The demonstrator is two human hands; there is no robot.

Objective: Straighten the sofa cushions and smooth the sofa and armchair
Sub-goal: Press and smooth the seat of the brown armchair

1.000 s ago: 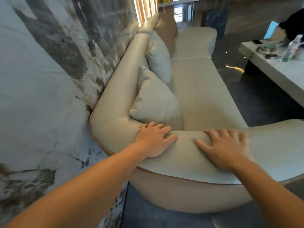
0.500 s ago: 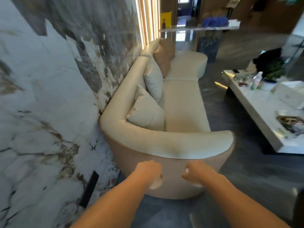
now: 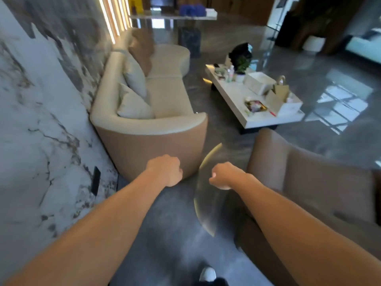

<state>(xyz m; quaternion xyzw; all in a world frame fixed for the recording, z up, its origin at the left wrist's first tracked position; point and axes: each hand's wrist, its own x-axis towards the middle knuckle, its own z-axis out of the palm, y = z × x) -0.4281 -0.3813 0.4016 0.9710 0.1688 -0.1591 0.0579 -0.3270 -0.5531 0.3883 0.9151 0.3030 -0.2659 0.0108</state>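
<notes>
Head view, sofa beyond both seemingly curled hands

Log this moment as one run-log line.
left hand: fisted, empty | right hand: fisted, empty | sofa: untouched, three cushions along back | armchair: untouched, at right

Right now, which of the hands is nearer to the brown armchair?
Right. The right hand hangs beside the armchair, just left of its near arm. The left hand is farther left, before the sofa end.
</notes>
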